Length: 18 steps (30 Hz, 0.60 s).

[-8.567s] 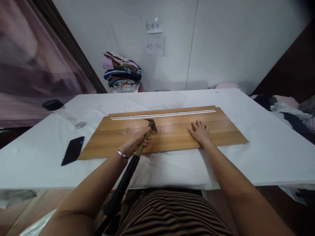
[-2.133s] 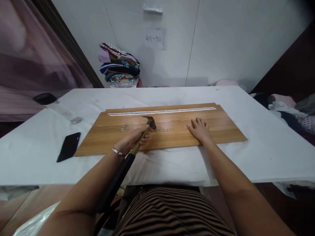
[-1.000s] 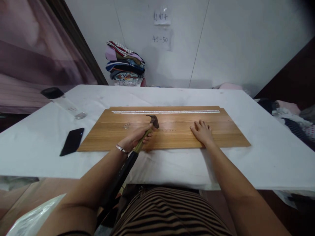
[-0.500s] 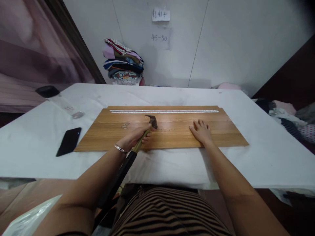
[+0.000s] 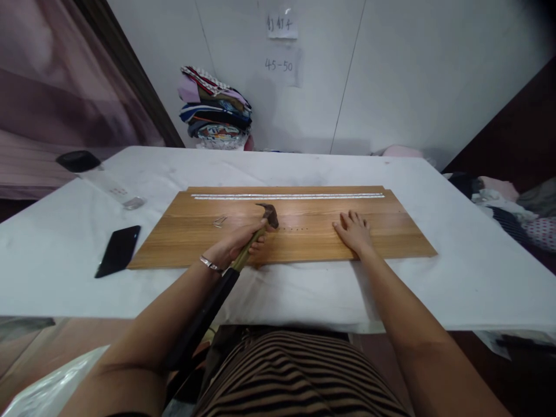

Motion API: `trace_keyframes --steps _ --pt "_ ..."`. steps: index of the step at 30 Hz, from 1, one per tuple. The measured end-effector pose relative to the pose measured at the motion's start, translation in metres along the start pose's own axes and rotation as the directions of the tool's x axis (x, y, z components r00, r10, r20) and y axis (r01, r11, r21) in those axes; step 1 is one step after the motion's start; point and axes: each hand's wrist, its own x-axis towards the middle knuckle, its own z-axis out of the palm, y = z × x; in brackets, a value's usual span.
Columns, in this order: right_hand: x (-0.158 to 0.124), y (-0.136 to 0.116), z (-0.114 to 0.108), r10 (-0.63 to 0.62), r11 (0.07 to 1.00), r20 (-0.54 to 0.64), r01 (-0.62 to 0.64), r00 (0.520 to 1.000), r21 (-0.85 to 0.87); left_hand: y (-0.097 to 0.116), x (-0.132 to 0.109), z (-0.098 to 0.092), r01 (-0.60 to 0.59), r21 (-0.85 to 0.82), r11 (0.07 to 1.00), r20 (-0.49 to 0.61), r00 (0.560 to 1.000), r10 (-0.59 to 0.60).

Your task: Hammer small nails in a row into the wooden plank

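The wooden board [image 5: 347, 243] lies flat on the white-covered table [image 5: 278, 168], its long side towards the person. Over the board, left of its middle, is the left hand [image 5: 245, 237], its fingers closed around the handle of a hammer [image 5: 221, 292] close below the metal head. The head sticks out just past the thumb side of those fingers, above the board's middle; whether its face touches the wood I cannot tell. The black grip runs back past the board's near edge, under the left forearm. A silvery bracelet [image 5: 211, 264] circles that wrist, near the same edge.

The right hand [image 5: 354, 231] rests palm down on the right part of the board, fingers spread and holding nothing visible. On the board between the hammer head and this hand runs a row of small dark dots [image 5: 296, 229]. A few loose nails [image 5: 220, 222] lie on the board's left part, beyond and to the left of the left hand's fingers, apart from them. Two pale strips [image 5: 286, 198] run along the board's far edge. Just beside the board's left end lies a flat black device [image 5: 117, 251]; farther off, a clear container [image 5: 106, 180] with a dark end.
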Motion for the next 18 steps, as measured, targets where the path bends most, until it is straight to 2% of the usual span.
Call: trace_keyframes --steps 6,13,18 --pt "0.0000 -0.0013 -0.0019 0.010 1.000 0.026 -0.009 1.000 -0.010 -0.0011 0.0001 -0.0022 -0.030 -0.015 0.999 -0.005 1.000 0.030" --pt "0.0007 0.0005 0.0002 -0.007 1.000 0.003 0.007 1.000 -0.014 -0.0006 -0.0001 -0.0040 -0.036 -0.038 0.999 0.026 0.999 0.037" --pt "0.0010 0.0010 0.0019 -0.003 1.000 -0.003 0.003 1.000 -0.013 -0.0011 -0.0007 -0.0029 -0.015 -0.053 0.999 -0.011 1.000 0.014"
